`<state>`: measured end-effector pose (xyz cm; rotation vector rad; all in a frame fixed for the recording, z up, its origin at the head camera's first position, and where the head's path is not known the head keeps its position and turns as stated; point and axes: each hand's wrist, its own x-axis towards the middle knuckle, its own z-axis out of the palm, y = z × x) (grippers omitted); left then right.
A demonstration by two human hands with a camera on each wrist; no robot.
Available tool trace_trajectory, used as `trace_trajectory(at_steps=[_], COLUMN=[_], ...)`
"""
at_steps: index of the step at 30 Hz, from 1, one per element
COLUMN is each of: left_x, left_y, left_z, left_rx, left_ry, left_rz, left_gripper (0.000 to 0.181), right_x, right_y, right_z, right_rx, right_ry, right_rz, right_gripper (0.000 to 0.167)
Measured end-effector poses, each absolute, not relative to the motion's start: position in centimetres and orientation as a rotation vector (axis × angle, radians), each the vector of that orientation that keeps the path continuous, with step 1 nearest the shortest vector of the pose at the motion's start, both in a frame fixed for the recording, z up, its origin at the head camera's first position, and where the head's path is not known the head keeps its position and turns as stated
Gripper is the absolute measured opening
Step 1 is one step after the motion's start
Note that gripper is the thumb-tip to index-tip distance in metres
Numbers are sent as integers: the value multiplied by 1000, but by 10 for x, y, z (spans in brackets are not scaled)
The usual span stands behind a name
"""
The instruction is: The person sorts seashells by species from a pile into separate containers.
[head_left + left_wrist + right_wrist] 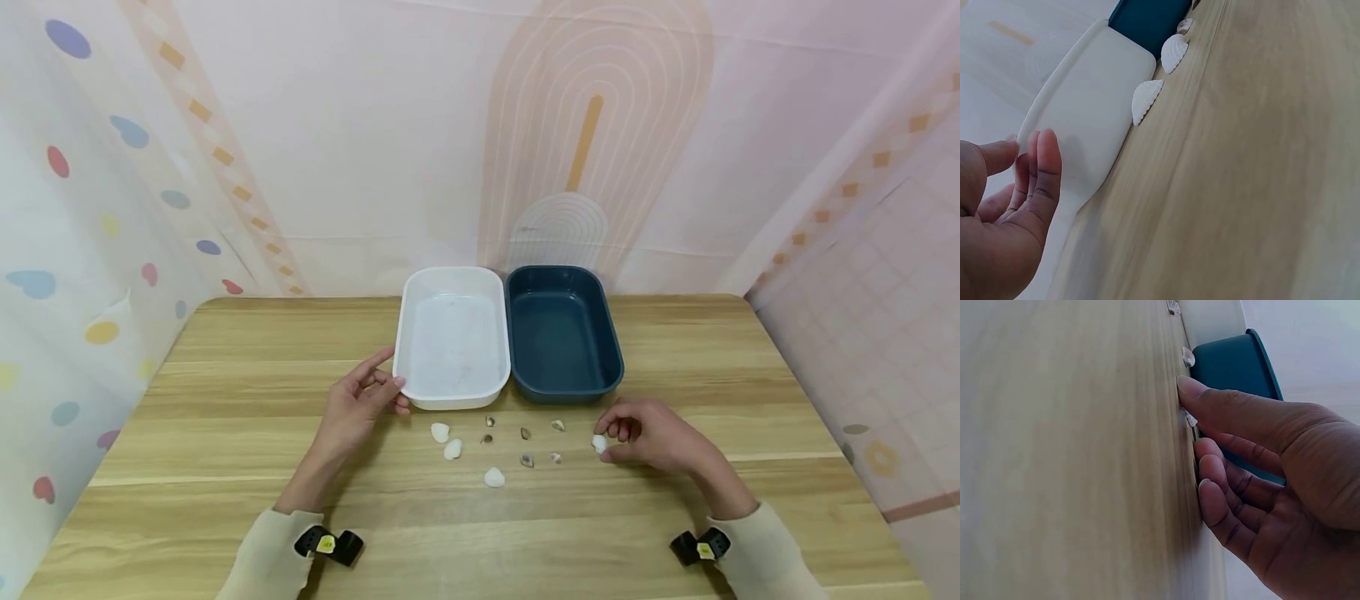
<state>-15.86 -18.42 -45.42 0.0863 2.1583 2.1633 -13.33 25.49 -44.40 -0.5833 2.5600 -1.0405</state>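
The left hand (362, 406) holds the near left corner of the white tray (452, 403), thumb on its rim; the left wrist view shows this hand (1016, 212) at the tray's wall (1085, 106). At the right, the right hand (652, 435) has thumb and fingers around a white shell (599, 443) on the table, in front of the dark teal tray (566, 395). In the right wrist view the right hand (1272, 469) mostly covers that shell (1190, 418). Both trays stand side by side with nothing inside.
White shells (440, 432), (453, 449) lie before the white tray, another white shell (494, 477) nearer the front. Several small brownish shells (527, 460) lie in the middle of the wooden table (225, 417). A patterned cloth (375, 150) hangs behind.
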Motion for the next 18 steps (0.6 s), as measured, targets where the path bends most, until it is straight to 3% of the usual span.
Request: trace_trajectory(at_steps=[18], left_x=[-160], left_y=[-184], left_z=[-459], left_rx=[104], left_ry=[2131], left_rz=[2187], left_gripper=[59], right_x=[-135], right_y=[257], right_z=[-446], right_rx=[-706], right_ry=[2580], right_rz=[-992], right_gripper=[16])
